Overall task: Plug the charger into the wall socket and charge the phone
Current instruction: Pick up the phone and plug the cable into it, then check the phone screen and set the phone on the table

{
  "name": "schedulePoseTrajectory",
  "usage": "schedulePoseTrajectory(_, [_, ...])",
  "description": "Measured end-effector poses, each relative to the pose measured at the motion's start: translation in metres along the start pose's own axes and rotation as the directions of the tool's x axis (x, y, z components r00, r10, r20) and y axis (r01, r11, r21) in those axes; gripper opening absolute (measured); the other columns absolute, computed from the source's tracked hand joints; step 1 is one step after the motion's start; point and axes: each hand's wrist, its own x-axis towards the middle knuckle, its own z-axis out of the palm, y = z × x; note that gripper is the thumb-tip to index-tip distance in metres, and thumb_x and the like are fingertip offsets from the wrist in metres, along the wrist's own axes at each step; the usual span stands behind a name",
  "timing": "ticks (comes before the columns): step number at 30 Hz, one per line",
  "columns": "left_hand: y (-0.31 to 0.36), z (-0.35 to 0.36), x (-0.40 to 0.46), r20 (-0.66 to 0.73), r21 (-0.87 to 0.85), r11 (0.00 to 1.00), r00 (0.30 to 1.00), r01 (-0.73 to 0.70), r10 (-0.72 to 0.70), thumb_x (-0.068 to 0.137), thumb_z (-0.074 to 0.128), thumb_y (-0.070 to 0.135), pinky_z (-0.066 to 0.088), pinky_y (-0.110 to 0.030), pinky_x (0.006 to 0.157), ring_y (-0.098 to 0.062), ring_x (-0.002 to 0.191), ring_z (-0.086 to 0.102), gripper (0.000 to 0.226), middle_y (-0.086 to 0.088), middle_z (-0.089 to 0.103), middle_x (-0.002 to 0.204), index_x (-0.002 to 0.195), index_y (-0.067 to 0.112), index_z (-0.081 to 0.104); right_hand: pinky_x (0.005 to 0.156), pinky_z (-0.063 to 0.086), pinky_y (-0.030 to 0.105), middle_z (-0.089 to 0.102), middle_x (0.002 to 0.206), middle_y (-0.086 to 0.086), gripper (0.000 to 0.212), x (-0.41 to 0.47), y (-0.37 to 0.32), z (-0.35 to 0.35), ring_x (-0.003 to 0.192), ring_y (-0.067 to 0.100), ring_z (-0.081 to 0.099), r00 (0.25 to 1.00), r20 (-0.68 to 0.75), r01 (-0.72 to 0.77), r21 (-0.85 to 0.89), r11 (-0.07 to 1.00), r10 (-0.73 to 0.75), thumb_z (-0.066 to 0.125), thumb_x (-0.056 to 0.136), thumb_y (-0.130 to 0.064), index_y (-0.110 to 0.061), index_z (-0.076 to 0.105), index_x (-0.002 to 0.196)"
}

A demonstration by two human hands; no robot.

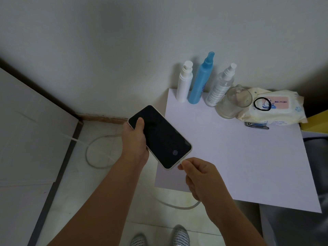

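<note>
My left hand (135,137) grips a phone (160,137) by its left edge, thumb on the dark screen, which shows a small fingerprint icon. The phone tilts over the near-left corner of a white table (239,157). My right hand (200,176) pinches the plug end of a white charging cable right at the phone's lower edge. The cable (94,150) hangs under my right hand, loops across the floor to the left and runs off toward the left wall. No wall socket or charger block is in view.
At the table's back stand a white pump bottle (184,82), a blue spray bottle (201,80), a clear spray bottle (221,86) and a glass (232,102). A wipes pack (273,107) with a black hair tie and nail clippers (257,125) lie at the right. My shoes show below.
</note>
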Motion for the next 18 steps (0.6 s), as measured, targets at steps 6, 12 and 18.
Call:
schedulePoseTrajectory(6, [0.003, 0.002, -0.003, 0.034, 0.052, 0.998, 0.999, -0.042, 0.041, 0.093, 0.047, 0.021, 0.058, -0.030, 0.069, -0.024, 0.096, 0.064, 0.020, -0.009, 0.063, 0.108, 0.109, 0.011, 0.054, 0.039, 0.042, 0.013, 0.059, 0.041, -0.006, 0.026, -0.003, 0.002, -0.001, 0.034, 0.003, 0.047, 0.986, 0.148, -0.077, -0.005, 0.997, 0.077, 0.040, 0.096, -0.024, -0.017, 0.061, 0.082])
schedulePoseTrajectory(12, [0.008, 0.008, -0.012, 0.136, 0.161, 0.986, 0.990, -0.048, 0.026, 0.092, 0.049, 0.021, 0.055, -0.033, 0.078, -0.023, 0.096, 0.062, 0.006, -0.004, 0.062, 0.099, 0.093, 0.018, 0.054, 0.056, 0.058, 0.021, 0.070, 0.079, 0.001, 0.030, 0.000, -0.005, -0.013, 0.062, 0.011, 0.070, 0.993, 0.077, -0.103, 0.175, 0.979, 0.091, 0.033, 0.097, -0.029, -0.030, 0.060, 0.083])
schedulePoseTrajectory(18, [0.000, 0.017, -0.027, 0.280, 0.261, 0.959, 0.959, -0.112, 0.036, 0.093, 0.047, 0.022, 0.055, -0.034, 0.084, -0.021, 0.095, 0.066, 0.023, -0.010, 0.068, 0.104, 0.107, 0.010, 0.060, 0.054, 0.049, 0.020, 0.067, 0.072, 0.001, 0.038, 0.007, 0.001, -0.012, 0.063, 0.016, 0.060, 0.996, -0.051, 0.079, 0.114, 0.990, -0.074, 0.033, 0.097, -0.013, -0.037, 0.063, 0.101])
